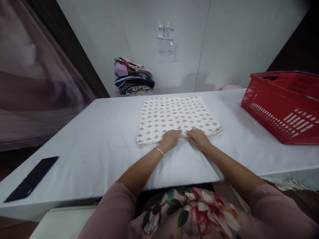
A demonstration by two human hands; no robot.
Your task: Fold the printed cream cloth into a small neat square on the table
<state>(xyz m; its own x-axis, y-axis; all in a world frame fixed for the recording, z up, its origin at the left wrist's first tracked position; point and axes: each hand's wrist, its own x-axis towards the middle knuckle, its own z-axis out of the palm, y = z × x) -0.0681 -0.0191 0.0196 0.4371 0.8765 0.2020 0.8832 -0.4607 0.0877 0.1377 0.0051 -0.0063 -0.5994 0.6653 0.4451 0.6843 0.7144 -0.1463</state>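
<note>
Left hand point(171, 139) and right hand point(198, 138) nearly meet.

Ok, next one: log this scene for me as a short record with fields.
Left hand: touching the cloth's near edge; bracelet on wrist
Right hand: touching the same edge, beside the left
Cloth: white, small prints, layered, flat on the table
Far side: fabric pile
Right side: red basket
Left side: dark flat item, identity unclear
</note>
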